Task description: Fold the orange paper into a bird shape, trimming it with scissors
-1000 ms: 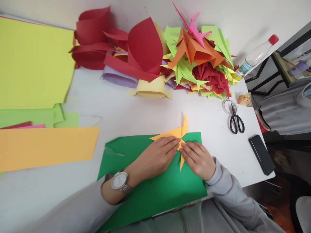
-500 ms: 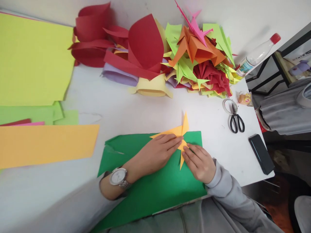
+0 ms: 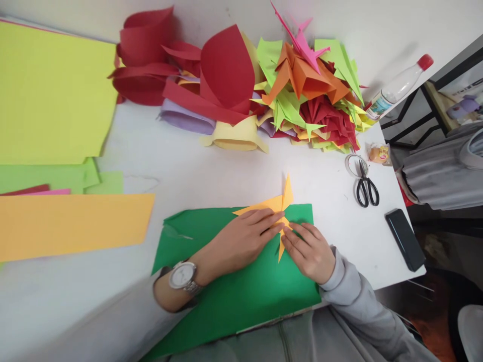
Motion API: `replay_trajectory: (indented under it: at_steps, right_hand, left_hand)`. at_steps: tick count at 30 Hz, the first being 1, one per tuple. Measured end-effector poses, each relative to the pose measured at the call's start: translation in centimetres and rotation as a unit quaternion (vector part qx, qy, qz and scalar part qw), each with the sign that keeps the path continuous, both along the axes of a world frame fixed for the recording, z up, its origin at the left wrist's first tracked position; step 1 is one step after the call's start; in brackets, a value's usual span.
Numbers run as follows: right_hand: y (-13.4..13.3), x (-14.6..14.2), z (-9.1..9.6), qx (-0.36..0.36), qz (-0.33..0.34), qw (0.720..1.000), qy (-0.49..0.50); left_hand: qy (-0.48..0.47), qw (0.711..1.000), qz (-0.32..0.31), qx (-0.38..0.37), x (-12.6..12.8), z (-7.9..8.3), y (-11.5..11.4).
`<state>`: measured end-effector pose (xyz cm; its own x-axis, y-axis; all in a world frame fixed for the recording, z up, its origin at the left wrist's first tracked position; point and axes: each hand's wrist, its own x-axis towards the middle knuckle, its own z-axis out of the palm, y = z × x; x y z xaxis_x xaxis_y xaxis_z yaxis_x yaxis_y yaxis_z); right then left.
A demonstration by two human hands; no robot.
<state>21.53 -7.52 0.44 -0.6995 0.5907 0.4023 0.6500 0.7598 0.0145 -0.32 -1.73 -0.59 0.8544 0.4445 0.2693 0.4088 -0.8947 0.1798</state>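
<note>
A folded yellow-orange origami paper piece [image 3: 288,190] with long pointed arms lies on a green sheet [image 3: 234,296]. My left hand [image 3: 241,239], a watch on its wrist, rests over the middle of the paper piece. Its fingers are held together and press the paper down; the thumb is hidden. From the right, my right hand [image 3: 311,253] pinches the piece's right edge with bent fingers. One narrow point sticks out below, between the two hands, and another stands away from me. Part of the fold is covered by my fingers.
Behind lies a heap of folded coloured papers [image 3: 302,95] beside curled red paper [image 3: 228,70]. Flat yellow sheets [image 3: 53,95] and an orange strip [image 3: 75,223] are at left. Scissors [image 3: 366,188], a phone [image 3: 405,240], a wrapped snack [image 3: 379,153] and a bottle [image 3: 400,88] stand or lie at right.
My right fingertips have shifted very slightly left along the paper's edge, and the lower point has moved a little with them. My left hand stays in place.
</note>
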Motion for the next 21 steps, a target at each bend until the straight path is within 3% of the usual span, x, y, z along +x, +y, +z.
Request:
replay_trajectory:
  at_steps: [7,21]
  right_hand:
    - [-0.7,-0.3,-0.3,-0.007,-0.034,0.999,-0.007]
    - [0.5,-1.4,0.5,-0.001,-0.003,1.0,-0.016]
  left_hand:
    - [0.014,0.999,0.01,0.04,0.4,0.6,-0.6]
    - [0.052,0.996,0.037,0.057,1.5,0.7,-2.1]
